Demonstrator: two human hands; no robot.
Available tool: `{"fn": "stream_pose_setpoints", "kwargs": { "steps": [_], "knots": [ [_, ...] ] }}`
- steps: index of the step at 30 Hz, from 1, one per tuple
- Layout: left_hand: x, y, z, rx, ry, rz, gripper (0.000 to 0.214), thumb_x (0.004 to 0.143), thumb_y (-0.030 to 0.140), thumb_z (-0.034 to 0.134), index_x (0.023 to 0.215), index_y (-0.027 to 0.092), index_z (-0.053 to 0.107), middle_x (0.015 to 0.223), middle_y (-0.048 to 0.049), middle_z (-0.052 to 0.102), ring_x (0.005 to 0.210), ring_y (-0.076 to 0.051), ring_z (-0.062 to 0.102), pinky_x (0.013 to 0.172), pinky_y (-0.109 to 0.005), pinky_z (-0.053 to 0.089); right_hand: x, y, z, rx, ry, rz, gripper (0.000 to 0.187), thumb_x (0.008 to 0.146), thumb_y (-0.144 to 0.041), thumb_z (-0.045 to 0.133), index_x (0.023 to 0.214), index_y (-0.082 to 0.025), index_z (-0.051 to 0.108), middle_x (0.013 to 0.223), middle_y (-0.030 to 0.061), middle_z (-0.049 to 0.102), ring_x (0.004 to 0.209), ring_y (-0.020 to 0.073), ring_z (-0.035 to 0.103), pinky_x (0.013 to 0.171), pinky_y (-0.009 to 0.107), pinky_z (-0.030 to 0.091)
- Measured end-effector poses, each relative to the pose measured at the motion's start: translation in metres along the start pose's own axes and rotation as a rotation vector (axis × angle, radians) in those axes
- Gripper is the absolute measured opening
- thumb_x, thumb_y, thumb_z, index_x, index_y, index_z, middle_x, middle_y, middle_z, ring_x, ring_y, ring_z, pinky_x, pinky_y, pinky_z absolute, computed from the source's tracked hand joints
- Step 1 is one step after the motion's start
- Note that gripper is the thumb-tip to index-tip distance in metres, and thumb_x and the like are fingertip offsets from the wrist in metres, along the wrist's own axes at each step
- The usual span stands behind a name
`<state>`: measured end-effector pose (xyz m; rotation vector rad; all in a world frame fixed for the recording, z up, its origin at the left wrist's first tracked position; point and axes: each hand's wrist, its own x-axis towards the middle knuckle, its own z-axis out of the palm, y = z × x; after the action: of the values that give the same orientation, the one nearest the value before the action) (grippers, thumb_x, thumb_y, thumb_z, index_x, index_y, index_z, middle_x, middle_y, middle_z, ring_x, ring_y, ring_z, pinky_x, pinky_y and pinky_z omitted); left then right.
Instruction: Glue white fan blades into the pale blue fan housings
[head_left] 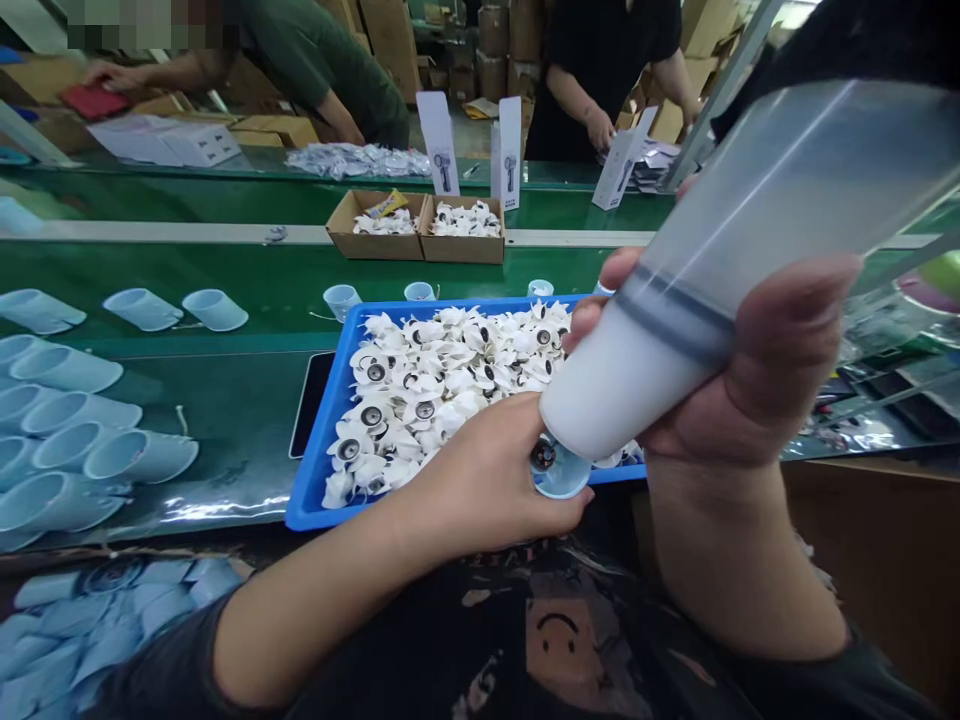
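Observation:
My left hand [499, 470] is wrapped round a light-blue plastic tube-shaped housing [564, 478], whose open end faces me. Inside that housing a small dark round part [543, 455] shows. Above it, my right hand [757, 370] grips a large translucent cylinder [780, 210] with a white lower end, a grey band and a black top, tilted down to the left. Its white end overlaps the housing's rim in view; whether they touch I cannot tell. Just behind both hands lies a blue tray [319, 490] heaped with white finned fan parts [427, 385].
Light-blue housings [79, 415] stand in rows at the left, with more heaped below [97, 630]. A dark flat device [307, 405] lies beside the tray. Two cardboard boxes [379, 245] hold white parts. Across the bench, two people work near white upright cartons [442, 160].

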<state>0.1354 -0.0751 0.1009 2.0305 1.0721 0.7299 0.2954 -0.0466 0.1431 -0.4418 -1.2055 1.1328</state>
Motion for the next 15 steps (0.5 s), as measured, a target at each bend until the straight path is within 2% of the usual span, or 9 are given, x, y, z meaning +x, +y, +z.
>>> {"fn": "stream_pose_setpoints", "kwargs": {
  "steps": [3,6,8,10,12,13,15],
  "knots": [
    [0.002,0.0,0.0,-0.018,-0.021,-0.013,0.029,0.073,0.028,0.074,0.097,0.021,0.06,0.093,-0.0002,0.065,0.081,-0.019,0.062,0.067,-0.031,0.048,-0.003,0.003,-0.002,-0.006,0.034,0.027,0.036,0.086,-0.056,0.079,0.094,-0.023,0.067,0.1,0.0035,0.065,0.081,0.0216,0.066,0.07,0.033,0.061],
    [0.004,0.0,0.001,-0.022,-0.028,-0.024,0.028,0.073,0.029,0.074,0.095,0.022,0.06,0.093,-0.0001,0.065,0.08,-0.019,0.062,0.067,-0.031,0.049,-0.003,0.006,0.0,0.02,0.024,0.051,0.037,0.087,-0.056,0.077,0.096,-0.021,0.07,0.092,0.0042,0.065,0.083,0.0225,0.067,0.07,0.033,0.061],
    [0.006,-0.003,0.0,0.002,-0.049,-0.023,0.033,0.073,0.031,0.075,0.102,0.023,0.061,0.099,-0.0012,0.066,0.086,-0.021,0.063,0.072,-0.034,0.051,0.001,0.005,0.0,0.038,0.03,0.031,0.035,0.09,-0.055,0.074,0.096,-0.021,0.07,0.091,0.0032,0.066,0.083,0.0204,0.067,0.074,0.033,0.061],
    [0.005,-0.01,-0.005,0.057,-0.084,-0.028,0.042,0.074,0.034,0.076,0.112,0.025,0.061,0.109,-0.0027,0.067,0.096,-0.024,0.063,0.078,-0.037,0.052,0.005,-0.001,-0.006,0.014,0.075,-0.037,0.038,0.087,-0.055,0.079,0.098,-0.019,0.068,0.09,0.002,0.066,0.074,0.0183,0.066,0.075,0.035,0.062],
    [0.001,-0.024,-0.016,0.128,-0.078,-0.067,0.047,0.075,0.039,0.078,0.117,0.028,0.06,0.117,-0.004,0.066,0.103,-0.027,0.063,0.081,-0.039,0.053,0.007,-0.009,-0.024,-0.055,0.145,-0.103,0.047,0.079,-0.053,0.086,0.106,-0.019,0.067,0.09,0.0019,0.066,0.069,0.0183,0.065,0.073,0.038,0.062],
    [-0.002,-0.033,-0.024,0.156,-0.045,-0.098,0.048,0.075,0.043,0.078,0.117,0.028,0.06,0.119,-0.0045,0.065,0.103,-0.027,0.063,0.08,-0.04,0.054,0.006,-0.012,-0.038,-0.112,0.191,-0.134,0.051,0.076,-0.053,0.087,0.108,-0.018,0.067,0.089,0.0027,0.065,0.069,0.0195,0.065,0.072,0.04,0.062],
    [-0.009,-0.053,-0.04,0.194,0.078,-0.171,0.049,0.074,0.049,0.079,0.115,0.028,0.06,0.119,-0.0056,0.064,0.099,-0.027,0.065,0.075,-0.039,0.055,0.002,-0.015,-0.073,-0.263,0.27,-0.201,0.046,0.079,-0.055,0.084,0.104,-0.019,0.068,0.093,0.0042,0.064,0.074,0.021,0.066,0.074,0.04,0.06]
  ]
}}
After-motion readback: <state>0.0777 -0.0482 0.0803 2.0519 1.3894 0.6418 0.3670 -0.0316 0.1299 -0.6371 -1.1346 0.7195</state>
